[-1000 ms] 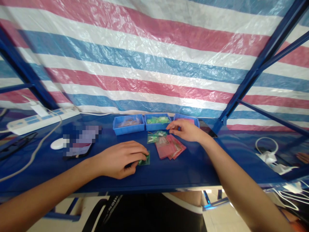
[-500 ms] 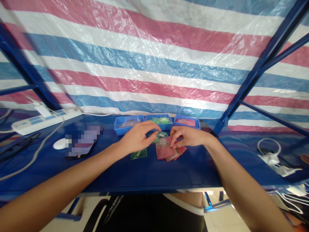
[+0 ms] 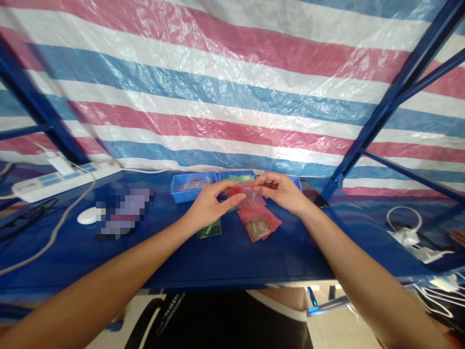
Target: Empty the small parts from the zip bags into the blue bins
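A small translucent red zip bag (image 3: 251, 196) is held up between my two hands. My left hand (image 3: 210, 202) has its thumb and fingers closed on the bag's left side. My right hand (image 3: 281, 191) pinches its upper right edge. Just below on the table lie more red bags (image 3: 259, 227), overlapping, with thin metal-looking pieces showing in the top one. A green bag (image 3: 209, 230) lies under my left wrist, and more green plastic is partly hidden behind my left fingers. Whether the held bag contains anything is hard to make out.
Three blue bins line the back: the left bin (image 3: 183, 196) with clear bags, the middle bin (image 3: 222, 173) with green bags, the right one mostly behind my right hand. A power strip (image 3: 69, 180), white mouse (image 3: 87, 216), blurred-out phone (image 3: 125, 213) and white charger (image 3: 407, 238) lie around.
My right hand has lifted the red bag off the pile, up and away from me, to my left fingers. The left hand has closed on its side.
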Available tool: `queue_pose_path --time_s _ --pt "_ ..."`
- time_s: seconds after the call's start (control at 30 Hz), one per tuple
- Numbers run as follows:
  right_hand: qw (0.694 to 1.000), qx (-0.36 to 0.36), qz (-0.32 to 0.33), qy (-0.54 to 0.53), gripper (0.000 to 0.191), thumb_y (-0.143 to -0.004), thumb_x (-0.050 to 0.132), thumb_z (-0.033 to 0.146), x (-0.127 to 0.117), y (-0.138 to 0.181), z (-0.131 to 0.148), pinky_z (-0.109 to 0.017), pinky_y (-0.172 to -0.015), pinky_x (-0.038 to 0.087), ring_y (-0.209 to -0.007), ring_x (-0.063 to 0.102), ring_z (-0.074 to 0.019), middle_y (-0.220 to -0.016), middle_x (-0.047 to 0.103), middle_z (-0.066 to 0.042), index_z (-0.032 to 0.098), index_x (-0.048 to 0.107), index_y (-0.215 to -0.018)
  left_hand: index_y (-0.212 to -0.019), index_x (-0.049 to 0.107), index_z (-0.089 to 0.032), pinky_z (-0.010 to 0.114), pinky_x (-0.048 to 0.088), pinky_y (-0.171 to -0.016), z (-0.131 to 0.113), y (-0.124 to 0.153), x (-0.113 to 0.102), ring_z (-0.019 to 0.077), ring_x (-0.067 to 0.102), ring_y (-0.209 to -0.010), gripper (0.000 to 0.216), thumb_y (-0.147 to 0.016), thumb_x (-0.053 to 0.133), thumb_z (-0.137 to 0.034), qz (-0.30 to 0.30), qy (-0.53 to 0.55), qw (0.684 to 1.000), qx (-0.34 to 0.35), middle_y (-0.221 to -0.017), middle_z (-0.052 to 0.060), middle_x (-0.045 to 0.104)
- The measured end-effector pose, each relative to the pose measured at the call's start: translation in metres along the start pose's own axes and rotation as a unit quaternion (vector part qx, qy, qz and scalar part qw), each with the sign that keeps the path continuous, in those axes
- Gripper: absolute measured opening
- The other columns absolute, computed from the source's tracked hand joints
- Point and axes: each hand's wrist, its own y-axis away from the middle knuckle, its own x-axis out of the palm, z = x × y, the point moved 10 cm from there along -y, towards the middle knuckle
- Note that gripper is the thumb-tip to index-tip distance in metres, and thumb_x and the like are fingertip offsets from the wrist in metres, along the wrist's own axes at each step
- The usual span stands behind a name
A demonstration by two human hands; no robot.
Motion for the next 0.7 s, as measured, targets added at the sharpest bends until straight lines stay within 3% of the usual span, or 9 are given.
queue_pose_path --time_s 0.13,0.27,0.4,0.7 --pt "1.000 0.011 -0.009 -0.027 0.035 -0.083 0.088 0.050 0.004 0.000 0.000 -0.030 -0.076 0.054 -0.080 0.067 -0.0164 -0.092 0.075 -0.002 0.021 0.074 -0.098 -0.109 0.079 -0.018 0.035 0.059 -0.085 0.016 -0.001 -0.004 0.0244 0.075 -0.090 0.036 -0.094 0.076 -0.051 -0.054 0.029 0.998 -0.029 -0.103 0.008 0.082" --pt "0.999 0.024 0.023 -0.033 0.038 -0.079 0.092 0.048 0.012 0.001 -0.009 -0.034 -0.086 0.057 -0.087 0.071 -0.0185 -0.098 0.078 -0.001 0.023 0.074 -0.102 -0.106 0.078 -0.015 0.034 0.060 -0.084 0.027 -0.005 -0.007 0.0230 0.076 -0.087 0.041 -0.089 0.083 -0.051 -0.077 0.114 0.989 -0.056 -0.100 0.009 0.082" --pt "0.998 0.038 0.037 -0.038 0.036 -0.081 0.089 0.050 0.015 0.000 -0.019 -0.034 -0.087 0.057 -0.087 0.072 -0.0192 -0.095 0.078 -0.001 0.021 0.073 -0.096 -0.105 0.076 -0.015 0.035 0.060 -0.084 0.031 -0.007 -0.011 0.0217 0.075 -0.086 0.043 -0.084 0.087 -0.052 -0.096 0.157 0.981 -0.066 -0.099 0.008 0.082" --pt "0.998 0.029 0.007 -0.056 0.036 -0.080 0.090 0.050 0.016 -0.002 -0.016 -0.034 -0.085 0.059 -0.087 0.072 -0.0186 -0.096 0.078 -0.002 0.021 0.075 -0.097 -0.122 0.073 -0.018 0.034 0.060 -0.088 0.030 -0.009 -0.011 0.0226 0.076 -0.096 0.051 -0.085 0.087 -0.048 -0.097 0.149 0.983 -0.040 -0.105 0.008 0.080"
